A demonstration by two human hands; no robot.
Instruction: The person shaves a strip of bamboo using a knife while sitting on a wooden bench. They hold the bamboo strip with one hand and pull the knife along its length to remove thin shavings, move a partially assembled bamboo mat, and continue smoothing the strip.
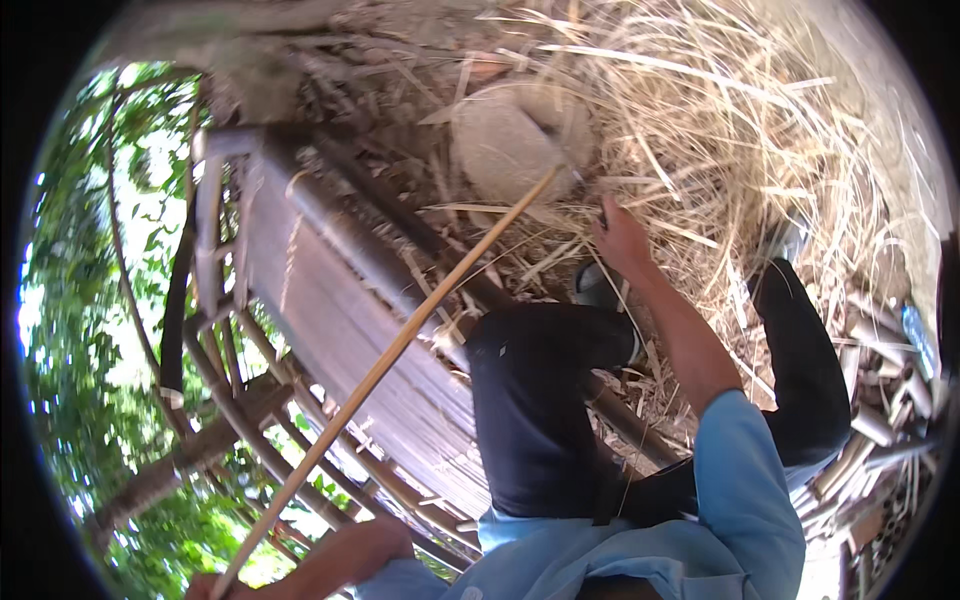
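Evidently slender for its length, the pale brown pole runs diagonally from the lower left corner, across the wooden seat, to the near right edge of a round, pale block on the ground. Whether its far tip touches the block cannot be told. Left hand: partly cut off by the lower edge; its grip appears closed around the near end of the pole, though the exact finger placement is not visible. Right hand: fingers curled tightly about the dark handle of what seems to be a knife, whose narrow grey blade lies over the block, close to the pole's far tip.

Handling (judged): the pole, probably cane or bamboo, should be light and stiff, with some spring over its long free span; its smooth surface may roll or slip in a loose grip. A hold at the near end gives long reach but leaves the tip prone to waver; a hold nearer mid-length would balance it better. The knife is best held by its handle alone, clear of the edge. Loose pale strips beside the block look light, flexible and easily scattered.
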